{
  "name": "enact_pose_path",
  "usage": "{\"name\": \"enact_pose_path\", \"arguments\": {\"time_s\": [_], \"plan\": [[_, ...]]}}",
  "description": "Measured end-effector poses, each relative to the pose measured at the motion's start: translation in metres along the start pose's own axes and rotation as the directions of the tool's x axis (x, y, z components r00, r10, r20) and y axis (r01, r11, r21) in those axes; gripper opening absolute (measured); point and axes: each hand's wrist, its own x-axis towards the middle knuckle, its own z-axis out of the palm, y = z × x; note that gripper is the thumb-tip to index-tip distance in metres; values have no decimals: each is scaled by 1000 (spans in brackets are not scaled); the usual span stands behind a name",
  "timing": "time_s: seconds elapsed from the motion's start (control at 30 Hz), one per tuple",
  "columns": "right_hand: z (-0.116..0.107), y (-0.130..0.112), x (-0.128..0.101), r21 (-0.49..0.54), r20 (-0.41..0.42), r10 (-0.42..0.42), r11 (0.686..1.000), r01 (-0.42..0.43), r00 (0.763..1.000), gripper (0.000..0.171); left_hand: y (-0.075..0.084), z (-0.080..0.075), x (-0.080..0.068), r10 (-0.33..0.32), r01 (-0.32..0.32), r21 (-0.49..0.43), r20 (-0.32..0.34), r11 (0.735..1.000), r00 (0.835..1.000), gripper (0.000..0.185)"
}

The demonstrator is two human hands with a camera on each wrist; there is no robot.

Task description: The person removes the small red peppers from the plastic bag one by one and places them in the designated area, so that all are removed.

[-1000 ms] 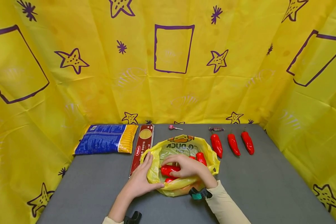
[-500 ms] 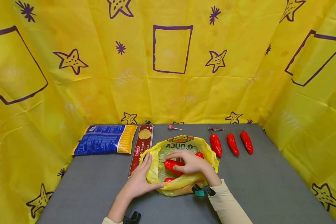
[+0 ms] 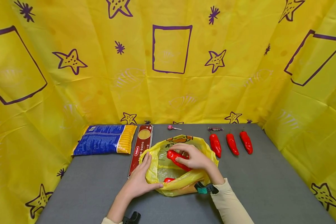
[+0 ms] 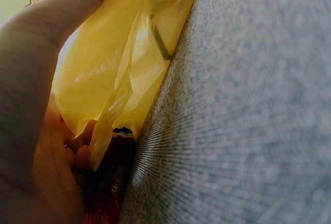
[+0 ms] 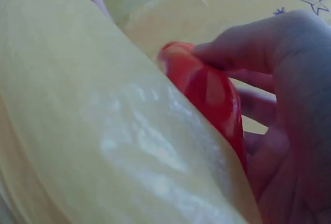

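yellow sheeting [image 3: 168,93] with purple stars and rectangles on three sides, grey table [image 3: 268,186] below. near the middle of the table, yellow plastic bag [image 3: 159,174], mouth open upward, printed duck logo on its far rim.

right hand [image 3: 194,158] inside the bag's mouth, fingers and thumb curled round a red pepper [image 3: 177,158], lifted clear of the bag's floor, lying slantwise, tip toward far left. same grip close up from the right wrist: thumb [image 5: 243,48] over the pepper's top, other fingers beneath, pepper [image 5: 209,92] just behind the bag's near wall [image 5: 103,141]. second red pepper [image 3: 169,179] low in the bag, near side, mostly hidden by the rim.

left hand [image 3: 138,182] on the bag's left edge, thumb pinching the near rim, fingers laid up along the outer wall. from the left wrist: palm [image 4: 31,105] pressed against yellow film [image 4: 114,63], dark red packet end [image 4: 108,182] tucked below, grey table [image 4: 248,105] to the right.

right of the bag, three more red peppers [image 3: 231,144] in a row, apart from each other. wrapped sweet [image 3: 215,128] beyond them at the far edge. lollipop [image 3: 172,127] far of the bag. left of the bag, touching or just beside it, red spaghetti packet [image 3: 140,146] lying lengthwise; further left, blue and yellow pasta bag [image 3: 105,139].
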Motion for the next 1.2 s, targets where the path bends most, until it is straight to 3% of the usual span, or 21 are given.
{"name": "enact_pose_path", "arguments": {"time_s": [0.23,0.4,0.63,0.93,1.2], "plan": [[-2,0,1,62,-132,87,995,-79,987,46,0,0,-1,4,-4,-3,-3,1000,1000,135],[-2,0,0,116,-172,133,987,-115,976,44,0,0,0,3,-3,0,-5,1000,1000,135],[-8,3,-3,216,-233,142,972,-91,962,44,0,-1,-1,8,-8,-4,-7,1000,1000,135],[-24,0,-11,244,-294,200,961,-129,935,49,1,-1,-1,17,-17,12,-15,1000,1000,134],[-36,-3,-16,241,-320,166,966,-90,933,49,2,0,0,15,-15,16,-12,1000,1000,135]]}}
